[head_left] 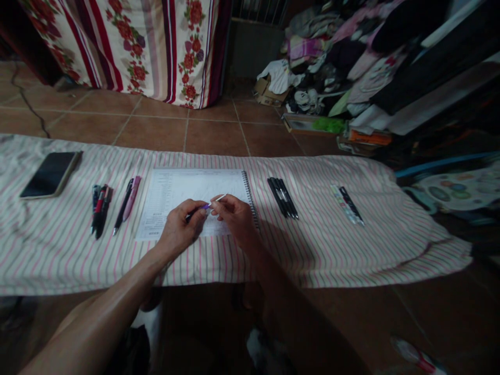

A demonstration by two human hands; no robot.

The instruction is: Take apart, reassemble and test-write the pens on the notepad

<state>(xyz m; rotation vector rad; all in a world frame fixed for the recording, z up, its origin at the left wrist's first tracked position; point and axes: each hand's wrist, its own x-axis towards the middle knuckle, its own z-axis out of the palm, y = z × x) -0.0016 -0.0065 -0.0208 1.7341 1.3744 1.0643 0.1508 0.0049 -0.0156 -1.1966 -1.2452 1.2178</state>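
My left hand (180, 229) and my right hand (236, 217) meet over a spiral notebook (183, 187) that lies on a striped cloth (351, 245). Both hands are closed in a pinch on a pen (206, 207). The left holds its purple and dark barrel. The right fingertips grip its thin white end, which sticks up to the right. The notebook page shows printed lines or a table.
On the cloth lie a phone (50, 174) at far left, a bunch of red and black pens (99, 208), a black and a pink pen (128, 203), several black pens (283, 197) right of the notebook, and two more (347, 204). Clothes pile (332, 62) behind.
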